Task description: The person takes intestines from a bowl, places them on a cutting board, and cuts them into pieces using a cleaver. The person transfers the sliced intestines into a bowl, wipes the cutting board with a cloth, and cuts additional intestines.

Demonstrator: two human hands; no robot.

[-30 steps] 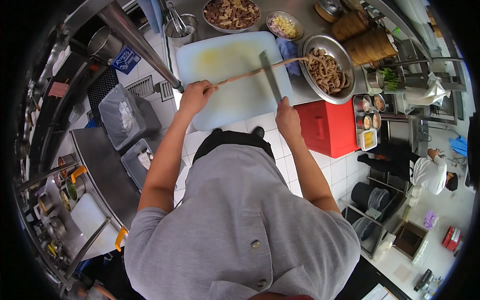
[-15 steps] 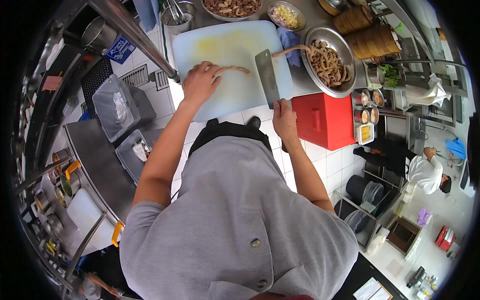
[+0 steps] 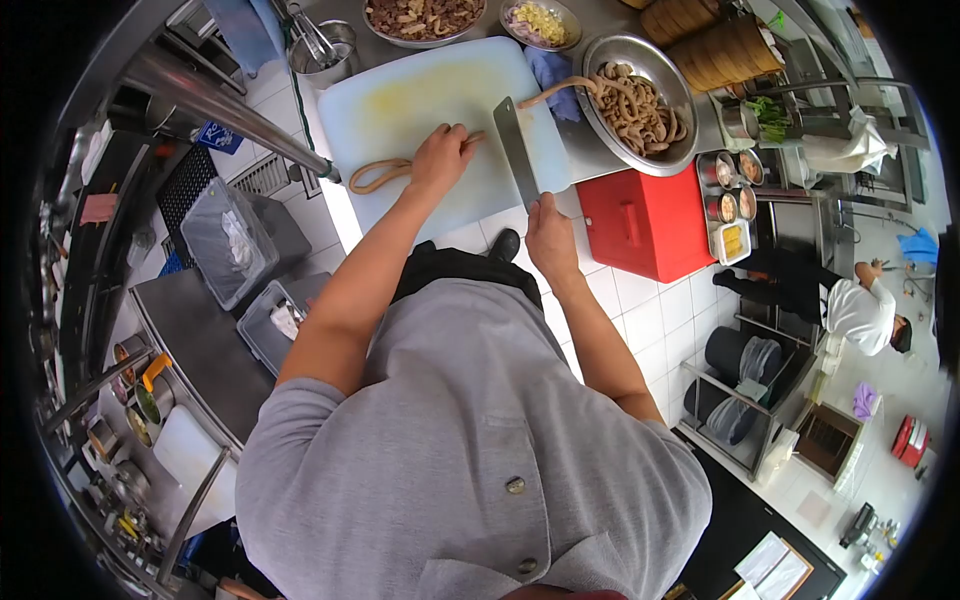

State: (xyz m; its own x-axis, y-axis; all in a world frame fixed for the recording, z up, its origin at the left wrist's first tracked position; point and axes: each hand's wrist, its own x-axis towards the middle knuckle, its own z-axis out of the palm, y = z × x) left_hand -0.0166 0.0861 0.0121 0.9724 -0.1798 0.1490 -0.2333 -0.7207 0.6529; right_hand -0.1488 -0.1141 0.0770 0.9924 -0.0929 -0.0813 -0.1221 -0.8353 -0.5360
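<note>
My left hand (image 3: 443, 160) is closed on a long, pale-brown strip that looks like cooked intestine (image 3: 372, 187). Part of it loops on the white cutting board (image 3: 440, 60) to the left of the hand, and a short end pokes out past the fingertips. In my right hand (image 3: 548, 228) is the handle of a cleaver (image 3: 516, 150), its wide blade over the board's right side. Between blade and bowl, another strip (image 3: 548, 92) stretches from the board into a steel bowl (image 3: 684, 150) of similar pieces.
Behind the board are a bowl of brown chopped pieces (image 3: 425, 18), a small bowl of yellow and purplish bits (image 3: 540, 22) and a blue cloth (image 3: 556, 75). A red box (image 3: 650, 230) stands at the right. Farther right is a person in white (image 3: 860, 310).
My left hand has moved right and closed on the strip, whose loop now shows at the board's left. The cleaver remains in my right hand. The whole view has shifted slightly.
</note>
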